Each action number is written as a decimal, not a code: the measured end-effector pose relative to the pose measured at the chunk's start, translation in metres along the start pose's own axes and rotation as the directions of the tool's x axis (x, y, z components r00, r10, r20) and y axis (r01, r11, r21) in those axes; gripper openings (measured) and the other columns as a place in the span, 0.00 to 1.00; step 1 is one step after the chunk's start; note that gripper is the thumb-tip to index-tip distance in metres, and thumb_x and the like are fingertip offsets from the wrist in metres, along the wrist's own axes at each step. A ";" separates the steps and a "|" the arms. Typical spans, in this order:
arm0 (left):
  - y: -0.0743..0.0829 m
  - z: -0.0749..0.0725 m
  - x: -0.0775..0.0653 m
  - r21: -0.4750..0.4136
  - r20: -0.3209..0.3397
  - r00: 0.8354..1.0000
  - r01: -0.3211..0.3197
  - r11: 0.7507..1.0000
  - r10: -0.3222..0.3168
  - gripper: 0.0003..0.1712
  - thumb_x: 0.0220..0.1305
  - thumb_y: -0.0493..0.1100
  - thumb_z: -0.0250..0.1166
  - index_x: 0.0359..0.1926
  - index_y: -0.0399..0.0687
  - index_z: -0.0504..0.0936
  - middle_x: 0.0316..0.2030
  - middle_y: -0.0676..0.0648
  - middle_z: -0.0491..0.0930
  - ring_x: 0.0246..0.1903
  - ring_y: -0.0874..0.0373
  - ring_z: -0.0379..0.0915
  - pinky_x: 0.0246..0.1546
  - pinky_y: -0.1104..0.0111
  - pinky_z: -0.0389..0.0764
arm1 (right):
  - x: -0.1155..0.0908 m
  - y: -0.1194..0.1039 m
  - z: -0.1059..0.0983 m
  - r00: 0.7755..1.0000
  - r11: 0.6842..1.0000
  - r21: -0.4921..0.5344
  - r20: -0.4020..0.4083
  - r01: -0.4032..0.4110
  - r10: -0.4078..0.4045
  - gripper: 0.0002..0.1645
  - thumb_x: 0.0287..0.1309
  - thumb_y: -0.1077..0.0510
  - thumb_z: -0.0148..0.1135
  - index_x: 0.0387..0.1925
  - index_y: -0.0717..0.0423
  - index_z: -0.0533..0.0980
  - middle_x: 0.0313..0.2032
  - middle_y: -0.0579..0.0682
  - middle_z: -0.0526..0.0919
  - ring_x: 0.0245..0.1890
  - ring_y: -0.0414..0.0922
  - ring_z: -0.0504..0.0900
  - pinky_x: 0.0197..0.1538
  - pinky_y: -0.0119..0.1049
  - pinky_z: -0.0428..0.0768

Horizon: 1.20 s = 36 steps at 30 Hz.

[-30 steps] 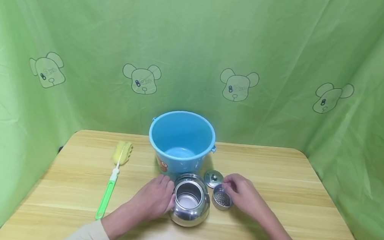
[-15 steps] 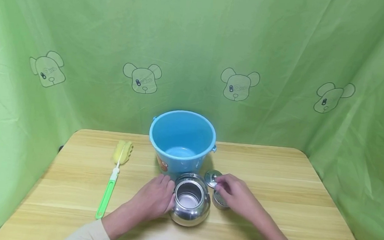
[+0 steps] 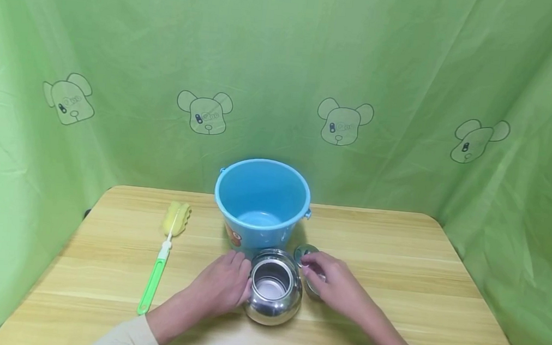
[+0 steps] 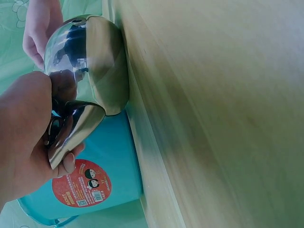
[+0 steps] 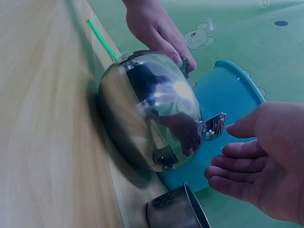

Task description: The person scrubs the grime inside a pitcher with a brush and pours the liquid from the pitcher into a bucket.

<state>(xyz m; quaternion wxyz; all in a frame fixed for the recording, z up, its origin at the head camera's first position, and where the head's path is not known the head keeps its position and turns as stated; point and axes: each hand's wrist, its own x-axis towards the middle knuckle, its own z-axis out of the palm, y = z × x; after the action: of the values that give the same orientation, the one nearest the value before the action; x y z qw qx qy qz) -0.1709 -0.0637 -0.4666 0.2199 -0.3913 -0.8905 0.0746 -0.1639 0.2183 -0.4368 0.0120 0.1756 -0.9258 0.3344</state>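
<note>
A shiny round metal teapot (image 3: 271,306) stands lidless on the table, its mouth facing up. My left hand (image 3: 226,280) grips its tapered spout (image 4: 80,130), seen best in the left wrist view. My right hand (image 3: 337,285) hovers at the teapot's right side, fingers loosely bent, with nothing visible between them. In the right wrist view its thumb is near a metal fitting (image 5: 214,126) on the teapot's upper part. Below that hand sits a perforated metal strainer (image 5: 173,211), mostly covered in the head view. The round metal lid (image 3: 302,251) lies just behind, partly hidden by the fingertips.
A blue bucket (image 3: 259,237) stands directly behind the teapot. At the left lies a sponge brush (image 3: 153,282) with a green handle and yellow head. Green curtains (image 3: 286,58) surround the wooden table (image 3: 419,278) at the back and sides.
My right hand has moved left, from beside the strainer to over it and the lid's edge, closer to the teapot. The left hand and teapot stay in place.
</note>
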 end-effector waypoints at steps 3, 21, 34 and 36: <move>0.000 0.001 0.000 0.002 -0.008 1.000 -0.003 1.000 0.003 0.16 0.71 0.53 0.53 0.33 0.46 0.70 0.27 0.50 0.65 0.29 0.57 0.59 0.34 0.67 0.69 | 0.000 -0.002 0.002 1.000 1.000 0.005 0.002 0.006 -0.006 0.20 0.70 0.55 0.63 0.58 0.60 0.80 0.53 0.56 0.87 0.49 0.49 0.88 0.51 0.40 0.89; -0.001 0.002 0.000 -0.018 -0.042 0.999 -0.012 1.000 0.011 0.15 0.71 0.52 0.53 0.33 0.45 0.71 0.27 0.50 0.65 0.30 0.56 0.59 0.35 0.66 0.70 | -0.003 -0.013 0.013 0.999 0.999 -0.033 0.048 -0.001 0.002 0.29 0.70 0.52 0.64 0.65 0.65 0.76 0.57 0.61 0.86 0.52 0.51 0.88 0.57 0.45 0.87; 0.000 0.000 -0.001 -0.048 -0.015 1.000 0.012 0.999 -0.013 0.15 0.71 0.51 0.53 0.34 0.45 0.71 0.28 0.50 0.66 0.30 0.57 0.60 0.35 0.67 0.71 | -0.009 -0.015 0.034 0.935 0.884 -0.409 -0.164 0.226 -0.315 0.28 0.59 0.62 0.67 0.59 0.75 0.77 0.33 0.55 0.89 0.29 0.39 0.83 0.39 0.34 0.88; 0.000 0.000 -0.001 -0.049 -0.006 1.000 0.016 0.999 -0.016 0.15 0.72 0.51 0.52 0.34 0.45 0.71 0.29 0.50 0.66 0.31 0.57 0.60 0.35 0.67 0.71 | -0.011 -0.014 0.038 0.917 0.868 -0.433 -0.189 0.243 -0.351 0.29 0.59 0.63 0.67 0.59 0.76 0.76 0.35 0.57 0.89 0.31 0.42 0.87 0.36 0.31 0.88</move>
<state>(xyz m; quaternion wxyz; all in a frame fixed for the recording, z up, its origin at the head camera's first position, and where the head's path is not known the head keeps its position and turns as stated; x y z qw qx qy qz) -0.1699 -0.0642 -0.4666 0.2138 -0.3896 -0.8945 0.0497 -0.1457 0.1880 -0.4593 0.2215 0.2653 -0.9260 0.1519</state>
